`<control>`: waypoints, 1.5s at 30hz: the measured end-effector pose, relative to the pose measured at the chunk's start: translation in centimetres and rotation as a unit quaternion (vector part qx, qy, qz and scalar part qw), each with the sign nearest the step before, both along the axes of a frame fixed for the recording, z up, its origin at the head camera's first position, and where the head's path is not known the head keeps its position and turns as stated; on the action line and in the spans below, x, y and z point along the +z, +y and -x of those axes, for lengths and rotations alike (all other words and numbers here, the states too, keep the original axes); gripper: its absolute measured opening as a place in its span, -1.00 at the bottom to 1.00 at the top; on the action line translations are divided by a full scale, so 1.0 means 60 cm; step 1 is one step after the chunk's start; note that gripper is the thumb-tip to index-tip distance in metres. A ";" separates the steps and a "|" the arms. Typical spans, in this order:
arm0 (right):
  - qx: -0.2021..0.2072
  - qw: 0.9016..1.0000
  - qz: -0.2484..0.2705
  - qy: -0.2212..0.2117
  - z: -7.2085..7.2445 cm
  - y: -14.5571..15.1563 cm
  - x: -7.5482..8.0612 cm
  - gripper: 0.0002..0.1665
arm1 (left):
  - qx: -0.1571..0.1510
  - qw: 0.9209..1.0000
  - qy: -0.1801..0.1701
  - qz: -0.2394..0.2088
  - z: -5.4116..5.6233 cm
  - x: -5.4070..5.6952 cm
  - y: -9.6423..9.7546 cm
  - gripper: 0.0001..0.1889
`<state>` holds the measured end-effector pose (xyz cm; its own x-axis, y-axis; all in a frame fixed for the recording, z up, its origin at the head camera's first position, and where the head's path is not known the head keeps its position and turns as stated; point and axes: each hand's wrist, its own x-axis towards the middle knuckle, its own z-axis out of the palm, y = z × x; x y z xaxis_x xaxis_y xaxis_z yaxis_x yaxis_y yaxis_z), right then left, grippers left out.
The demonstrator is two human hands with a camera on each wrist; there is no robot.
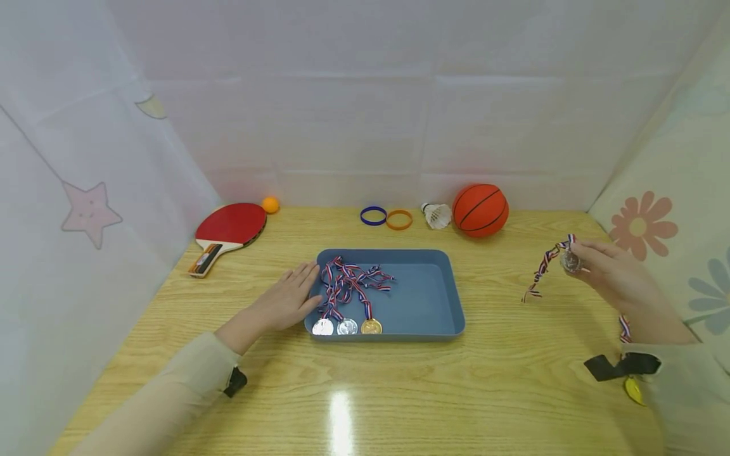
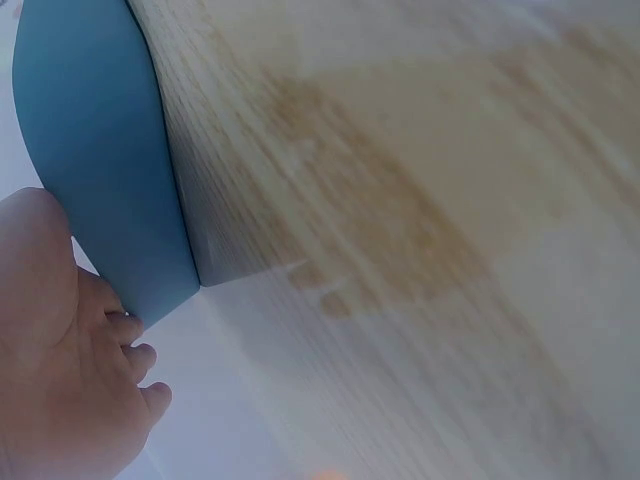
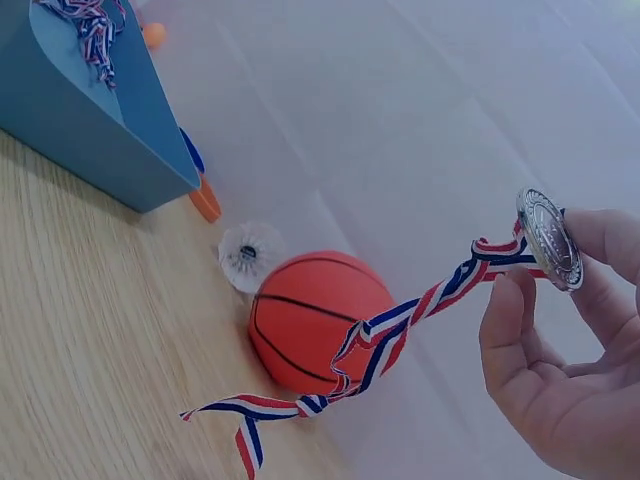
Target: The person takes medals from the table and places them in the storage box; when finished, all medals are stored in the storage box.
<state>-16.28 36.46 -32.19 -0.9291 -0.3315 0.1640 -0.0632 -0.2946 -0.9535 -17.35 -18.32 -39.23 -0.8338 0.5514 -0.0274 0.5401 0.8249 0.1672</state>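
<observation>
My right hand [image 1: 616, 272] pinches a silver medal [image 1: 571, 261] above the table's right side. Its knotted red, white and blue ribbon [image 3: 400, 320] dangles to the left in the right wrist view. My left hand [image 1: 288, 296] lies along the left edge of a blue-grey tray [image 1: 422, 294], fingers nearly straight and touching the rim. Inside that tray, at its left, are two silver medals [image 1: 346, 327] and a gold medal [image 1: 371, 327] with tangled ribbons. Partly covered by my right forearm, another gold-coloured medal [image 1: 634, 390] with a striped ribbon lies on the table.
Along the back stand a red table tennis paddle [image 1: 234, 225], an orange ball [image 1: 270, 204], a blue wristband [image 1: 373, 216], an orange wristband [image 1: 399, 220], a shuttlecock [image 1: 437, 216] and a small basketball [image 1: 481, 210]. Printed white cloth [image 1: 365, 95] encloses the wooden table [image 1: 410, 392].
</observation>
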 end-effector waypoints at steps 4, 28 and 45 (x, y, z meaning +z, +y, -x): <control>-0.006 1.000 0.012 0.013 0.005 -0.025 0.010 -0.62 | 0.000 1.000 0.000 0.000 0.000 0.000 0.001 -0.32; 0.057 0.998 0.016 0.014 0.025 -0.188 0.055 -0.76 | -0.004 1.000 0.008 0.007 0.002 -0.003 -0.002 -0.31; 0.051 0.997 -0.039 -0.039 0.068 -0.317 0.039 -0.82 | -0.003 1.000 0.008 0.004 0.001 -0.003 -0.002 -0.31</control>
<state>-20.34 17.44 -29.87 -0.8988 -0.4338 0.0628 0.0384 -0.2207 -0.9746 -17.40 -18.43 -39.41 -0.8309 0.5561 -0.0188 0.5473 0.8230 0.1521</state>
